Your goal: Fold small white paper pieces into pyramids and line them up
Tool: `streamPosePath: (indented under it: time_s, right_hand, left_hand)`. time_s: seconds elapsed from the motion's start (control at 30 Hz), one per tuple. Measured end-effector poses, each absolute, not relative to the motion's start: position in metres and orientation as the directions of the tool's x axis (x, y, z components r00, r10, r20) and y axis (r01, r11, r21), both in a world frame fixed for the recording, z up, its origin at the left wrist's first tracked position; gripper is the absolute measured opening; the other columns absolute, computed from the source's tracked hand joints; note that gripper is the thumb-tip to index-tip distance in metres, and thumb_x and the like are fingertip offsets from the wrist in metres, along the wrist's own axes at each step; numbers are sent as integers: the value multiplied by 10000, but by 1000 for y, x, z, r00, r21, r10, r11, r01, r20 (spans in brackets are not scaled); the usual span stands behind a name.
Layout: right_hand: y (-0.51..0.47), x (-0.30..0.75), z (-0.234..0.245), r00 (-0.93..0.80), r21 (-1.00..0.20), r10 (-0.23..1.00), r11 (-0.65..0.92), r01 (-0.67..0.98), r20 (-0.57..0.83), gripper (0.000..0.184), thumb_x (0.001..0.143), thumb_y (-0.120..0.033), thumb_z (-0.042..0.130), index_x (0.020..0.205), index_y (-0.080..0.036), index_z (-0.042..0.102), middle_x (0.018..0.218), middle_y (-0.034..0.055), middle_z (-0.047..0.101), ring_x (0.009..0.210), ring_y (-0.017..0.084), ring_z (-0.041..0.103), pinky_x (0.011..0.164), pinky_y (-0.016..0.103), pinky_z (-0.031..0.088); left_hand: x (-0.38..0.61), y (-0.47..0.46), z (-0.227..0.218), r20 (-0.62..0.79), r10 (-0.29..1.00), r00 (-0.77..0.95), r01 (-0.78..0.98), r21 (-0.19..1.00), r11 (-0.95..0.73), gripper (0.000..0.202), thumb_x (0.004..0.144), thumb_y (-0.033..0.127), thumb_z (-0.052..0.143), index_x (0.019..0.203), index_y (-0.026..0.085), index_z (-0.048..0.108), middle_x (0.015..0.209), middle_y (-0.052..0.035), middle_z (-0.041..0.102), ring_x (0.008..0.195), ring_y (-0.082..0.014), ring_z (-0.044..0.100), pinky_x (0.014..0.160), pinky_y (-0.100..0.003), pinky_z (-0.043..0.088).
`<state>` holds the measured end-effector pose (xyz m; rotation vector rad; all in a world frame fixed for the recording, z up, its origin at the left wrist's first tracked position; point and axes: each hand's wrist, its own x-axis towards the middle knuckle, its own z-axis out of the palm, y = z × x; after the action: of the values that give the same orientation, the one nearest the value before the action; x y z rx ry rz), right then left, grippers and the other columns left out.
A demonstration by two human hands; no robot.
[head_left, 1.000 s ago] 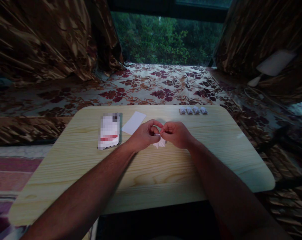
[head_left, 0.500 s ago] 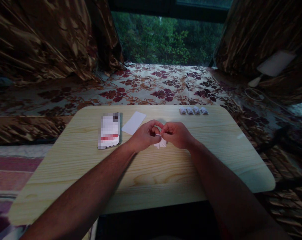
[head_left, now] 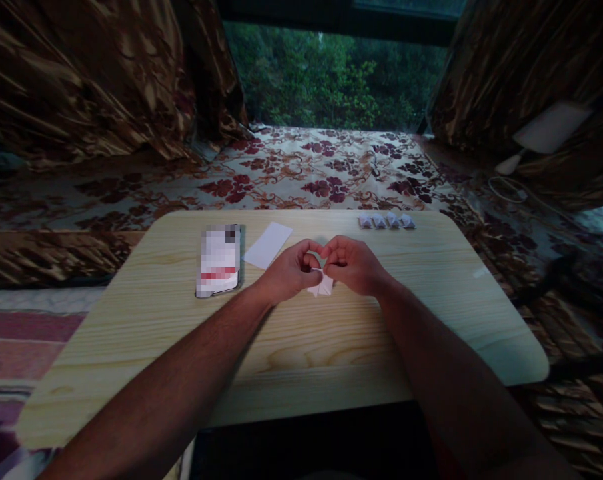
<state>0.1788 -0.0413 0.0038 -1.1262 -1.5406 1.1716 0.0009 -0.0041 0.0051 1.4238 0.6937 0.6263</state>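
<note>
Both my hands meet over the middle of a light wooden table [head_left: 301,347]. My left hand [head_left: 288,270] and my right hand [head_left: 354,265] pinch a small folded white paper piece [head_left: 321,287] between their fingertips, just above the tabletop. Its lower points show beneath my fingers; the upper part is hidden by them. A flat white paper sheet [head_left: 268,245] lies just beyond my left hand. Several small folded white paper pieces [head_left: 386,221] sit in a row at the table's far edge, to the right.
A phone [head_left: 218,260] lies face up at the left of the paper sheet. Behind the table is a floral bedspread [head_left: 306,170], brown curtains on both sides and a window with green trees. A white object [head_left: 546,130] rests at the right.
My right-hand fingers have shifted slightly up and left on the folded paper. Everything else stays put.
</note>
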Motion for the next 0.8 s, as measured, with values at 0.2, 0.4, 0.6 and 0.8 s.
streamPosePath:
  time_s: [0.2, 0.4, 0.6, 0.8]
  right_hand:
    - [-41, 181, 7, -194, -976, 973, 155, 153, 124, 260, 669, -126, 615, 904, -203, 535, 556, -87, 592, 477, 102, 571, 490, 202, 422]
    - [-41, 181, 6, -165, -971, 976, 167, 170, 139, 272, 667, -124, 609, 918, -204, 541, 546, -88, 596, 472, 106, 577, 486, 203, 421]
    - [-39, 179, 1, -96, -959, 977, 208, 195, 192, 232, 688, -143, 623, 901, -204, 553, 569, -68, 609, 491, 112, 572, 496, 218, 417]
    - [-37, 175, -5, 8, -957, 978, 202, 207, 208, 206, 719, -198, 651, 906, -205, 566, 618, -46, 629, 536, 121, 590, 527, 234, 441]
  left_hand:
    - [-1, -5, 6, -57, 770, 636, 39, 998, 41, 438, 697, 186, 723, 1093, 179, 536, 690, 48, 623, 566, -79, 549, 541, -198, 364]
    - [2, -8, 4, -34, 812, 582, 73, 997, -11, 434, 699, 193, 729, 1090, 191, 540, 685, 51, 622, 553, -84, 559, 532, -201, 378]
    - [6, -10, 6, -31, 857, 514, 65, 998, -3, 468, 662, 183, 736, 1081, 179, 528, 672, 52, 610, 555, -91, 562, 528, -206, 406]
    - [7, -9, 5, -9, 920, 393, 61, 998, -16, 498, 644, 182, 741, 1087, 194, 514, 752, 25, 651, 564, -94, 578, 512, -202, 392]
